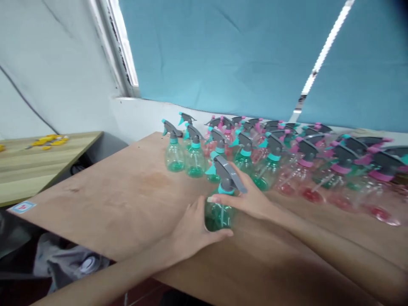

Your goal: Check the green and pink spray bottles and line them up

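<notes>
Between my two hands stands a clear green spray bottle (222, 214) with a grey and turquoise trigger head, near the front of the wooden table. My left hand (193, 231) is wrapped round the lower body, its thumb across the near side. My right hand (247, 197) grips the upper part just below the turquoise collar, thumb in front and fingers behind, partly hidden. Just beyond, more green spray bottles (195, 161) stand in a row, and pink spray bottles (307, 180) continue it to the right.
Several rows of bottles fill the back right of the wooden table (127, 182), up against a wall with a blue covering (223, 55). At left, a second table (60, 163) bears yellow pieces (47, 140). Grey cloth (63, 259) lies below the front edge.
</notes>
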A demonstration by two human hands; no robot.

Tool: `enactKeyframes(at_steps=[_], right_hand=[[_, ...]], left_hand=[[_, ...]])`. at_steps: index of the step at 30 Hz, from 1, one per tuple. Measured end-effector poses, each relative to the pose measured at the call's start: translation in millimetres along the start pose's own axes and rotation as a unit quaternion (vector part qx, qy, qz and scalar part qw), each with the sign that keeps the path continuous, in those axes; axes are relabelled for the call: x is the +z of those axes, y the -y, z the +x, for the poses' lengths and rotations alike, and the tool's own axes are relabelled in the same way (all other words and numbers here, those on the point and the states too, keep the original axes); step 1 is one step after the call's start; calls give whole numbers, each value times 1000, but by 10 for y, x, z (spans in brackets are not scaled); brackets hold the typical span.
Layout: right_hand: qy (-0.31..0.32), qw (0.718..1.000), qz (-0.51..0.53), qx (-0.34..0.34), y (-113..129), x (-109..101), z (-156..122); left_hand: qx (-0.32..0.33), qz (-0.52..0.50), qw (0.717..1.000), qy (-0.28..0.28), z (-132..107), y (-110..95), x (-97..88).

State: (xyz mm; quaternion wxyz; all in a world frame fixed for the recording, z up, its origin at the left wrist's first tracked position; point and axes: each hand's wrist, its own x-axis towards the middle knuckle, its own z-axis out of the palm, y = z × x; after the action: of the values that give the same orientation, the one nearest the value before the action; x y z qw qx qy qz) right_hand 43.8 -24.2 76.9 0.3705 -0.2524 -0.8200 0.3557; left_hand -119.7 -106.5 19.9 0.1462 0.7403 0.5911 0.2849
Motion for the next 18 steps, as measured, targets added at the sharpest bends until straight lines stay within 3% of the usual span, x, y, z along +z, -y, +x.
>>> enactKeyframes(at_steps=[5,11,15,18], right_hand=[[-84,994,60,45,-5,-365,-374],[-153,980,66,110,-100,-845,-670],[-155,978,37,138,-238,-1115,-800],[-166,975,47,137,-352,-1247,-869]], left_hand=[[39,-91,993,61,271,-470,397],[103,-113,983,101,586,-837,823],[149,-115,973,136,760,-962,990],[187,-106,961,173,868,-929,1018]])
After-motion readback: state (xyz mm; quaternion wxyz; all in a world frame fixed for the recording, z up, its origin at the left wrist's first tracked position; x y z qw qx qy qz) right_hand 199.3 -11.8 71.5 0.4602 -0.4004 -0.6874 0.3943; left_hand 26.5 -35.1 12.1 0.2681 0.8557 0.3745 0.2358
